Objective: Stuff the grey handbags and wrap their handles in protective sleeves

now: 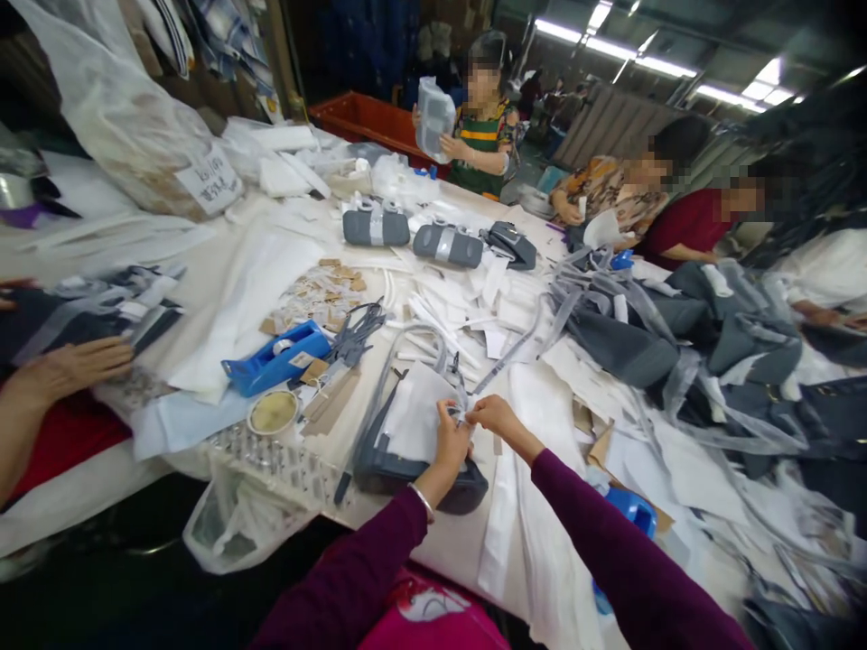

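A dark grey handbag (pixel 420 492) lies on the table in front of me, with a white sheet (pixel 412 417) over its upper face. Its handle (pixel 366 406) loops away from me, and a grey strap (pixel 518 348) runs off to the upper right. My left hand (pixel 452 447) is over the bag's right side, its thumb and finger pinched together. From the right, my right hand (pixel 498 417) meets it, also pinching. Between the fingertips is a small whitish, film-like piece at the strap's end, too small to make out.
A blue tape dispenser (pixel 281 357), a round tub (pixel 273 412) and brown tags (pixel 325 293) lie left. Wrapped grey bags (pixel 447 246) sit farther back. A heap of grey bags (pixel 677 334) covers the right. A co-worker's hand (pixel 81 368) is at left; other people work across the table.
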`<state>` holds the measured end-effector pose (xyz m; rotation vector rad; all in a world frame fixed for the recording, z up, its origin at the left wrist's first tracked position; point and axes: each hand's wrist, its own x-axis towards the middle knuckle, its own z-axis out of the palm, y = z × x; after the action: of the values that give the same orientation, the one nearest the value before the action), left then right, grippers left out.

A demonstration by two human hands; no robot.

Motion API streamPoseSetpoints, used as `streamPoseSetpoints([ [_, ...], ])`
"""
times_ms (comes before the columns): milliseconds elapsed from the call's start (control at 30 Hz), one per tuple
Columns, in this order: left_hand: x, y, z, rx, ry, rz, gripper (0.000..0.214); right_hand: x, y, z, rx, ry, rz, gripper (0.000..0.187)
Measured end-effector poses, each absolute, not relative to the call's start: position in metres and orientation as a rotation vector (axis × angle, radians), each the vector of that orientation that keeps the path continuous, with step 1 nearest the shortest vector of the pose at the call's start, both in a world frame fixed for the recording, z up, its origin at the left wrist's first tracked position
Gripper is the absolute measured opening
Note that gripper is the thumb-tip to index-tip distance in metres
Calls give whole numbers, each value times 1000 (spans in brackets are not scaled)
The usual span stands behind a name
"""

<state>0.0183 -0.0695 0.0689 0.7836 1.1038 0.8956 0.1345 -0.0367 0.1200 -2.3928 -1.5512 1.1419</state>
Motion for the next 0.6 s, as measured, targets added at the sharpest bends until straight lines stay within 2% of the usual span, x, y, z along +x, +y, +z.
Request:
streamPoseSetpoints([
  [267,17,-70,78,799,1133,899,35,138,-20,113,-2540,-1648,1179,12],
  [400,18,-69,76,819,1126,885,40,138,-19,117,-2552,-1691,1205,17],
  [600,20,-69,74,849,1132,898,37,136,-18,124,-2575,-1725,1125,31],
])
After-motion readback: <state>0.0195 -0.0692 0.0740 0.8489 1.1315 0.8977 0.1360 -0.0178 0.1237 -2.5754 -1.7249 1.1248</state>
